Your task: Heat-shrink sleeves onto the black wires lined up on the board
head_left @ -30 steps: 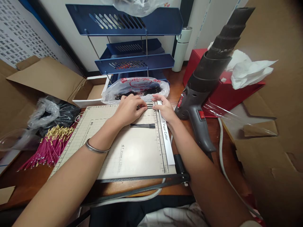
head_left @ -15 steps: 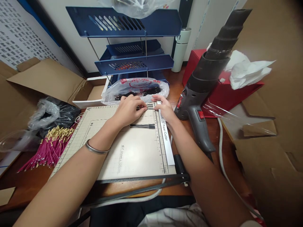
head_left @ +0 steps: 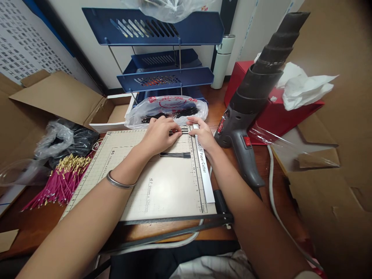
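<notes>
A cream paper cutter board [head_left: 174, 190] with printed grid lines lies in front of me, its white label strip along the right side. My left hand [head_left: 162, 133] rests near the board's far edge, thumb and fingers pinched on thin black wires [head_left: 185, 131] whose ends point right. Across from it, my right hand [head_left: 202, 135] lies over the cutter's right edge, thumb and forefinger apart beside those wire ends. Nearer to me, a small row of black wires [head_left: 176, 155] lies on the board, thicker ends at the right ruler. My left fingers hide part of the held wires.
Behind the board lie a clear bag [head_left: 168, 104] of black wires and a blue rack [head_left: 165, 77]. A heat gun [head_left: 247, 116] stands at right by a red tissue box [head_left: 296, 112]. Magenta wires [head_left: 59, 186] with gold ends lie left, near an open carton [head_left: 58, 97].
My left hand has shifted very slightly to the right along the black wires. The right hand and the row of wires on the board stay where they were.
</notes>
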### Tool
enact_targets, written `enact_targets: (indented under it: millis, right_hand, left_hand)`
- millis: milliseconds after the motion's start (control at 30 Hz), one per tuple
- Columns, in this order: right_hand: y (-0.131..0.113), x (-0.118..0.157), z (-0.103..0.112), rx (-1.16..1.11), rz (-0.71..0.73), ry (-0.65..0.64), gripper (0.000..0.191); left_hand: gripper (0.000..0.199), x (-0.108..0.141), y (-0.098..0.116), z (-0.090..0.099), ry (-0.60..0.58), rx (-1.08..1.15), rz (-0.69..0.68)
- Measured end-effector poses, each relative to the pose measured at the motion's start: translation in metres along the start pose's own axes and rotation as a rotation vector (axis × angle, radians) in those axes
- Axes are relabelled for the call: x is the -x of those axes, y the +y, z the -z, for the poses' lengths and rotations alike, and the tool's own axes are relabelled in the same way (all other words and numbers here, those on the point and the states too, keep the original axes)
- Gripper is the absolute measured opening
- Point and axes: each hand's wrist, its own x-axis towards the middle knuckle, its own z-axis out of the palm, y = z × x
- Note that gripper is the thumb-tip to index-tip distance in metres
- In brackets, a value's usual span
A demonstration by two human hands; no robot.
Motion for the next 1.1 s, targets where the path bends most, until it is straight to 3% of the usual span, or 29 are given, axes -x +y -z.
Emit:
enact_targets:
  millis: [1100]
  right_hand:
    - [0.0006,-0.0009,0.0049,0.104,0.034,-0.039,0.060]
  left_hand:
    - [0.022,-0.0017,0.0013,-0.0008,0.004,0.031,0.013]
